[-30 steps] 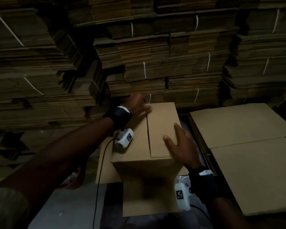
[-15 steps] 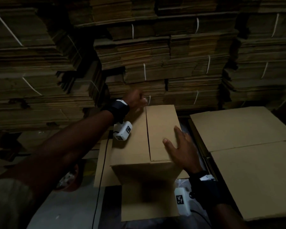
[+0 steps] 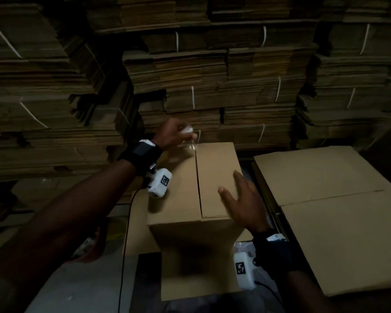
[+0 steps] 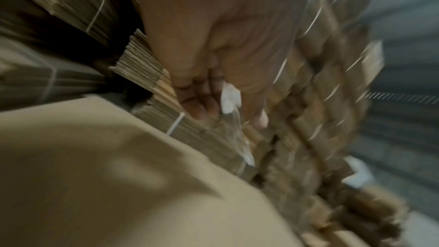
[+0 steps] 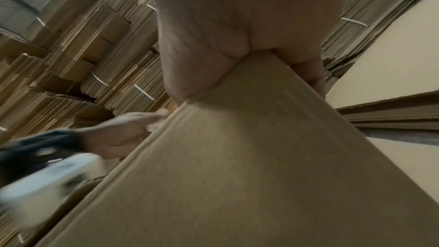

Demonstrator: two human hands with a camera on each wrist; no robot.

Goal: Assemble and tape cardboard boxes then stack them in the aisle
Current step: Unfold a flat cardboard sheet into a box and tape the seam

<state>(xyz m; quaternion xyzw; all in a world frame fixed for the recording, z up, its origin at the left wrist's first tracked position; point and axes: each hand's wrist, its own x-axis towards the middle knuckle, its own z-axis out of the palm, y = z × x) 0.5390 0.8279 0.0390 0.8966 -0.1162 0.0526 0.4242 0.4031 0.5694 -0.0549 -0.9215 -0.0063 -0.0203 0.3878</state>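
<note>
While the wall of bundled flat cardboard fills the background and a pile of flat sheets lies just to the right, the box stands in the middle with its two top flaps shut. The seam between them is the box's long axis, running from the near edge straight away from the person to the far edge.

At that far end the left hand hangs just above the seam's end, its fingers curled and pinching a clear strip of tape whose loose end dangles onto the far edge. It is the nearer hand to the seam; the seam lies below and toward the body from it, so the strip probably needs drawing back along that line. No tape yet shows on the seam.

On the right flap the right hand lies flat, fingers straight and spread, with some over the right edge in the right wrist view, holding the flap down.

Compared with a second ago, the left hand has lifted off the far corner and the tape now shows; the right hand has barely shifted.
</note>
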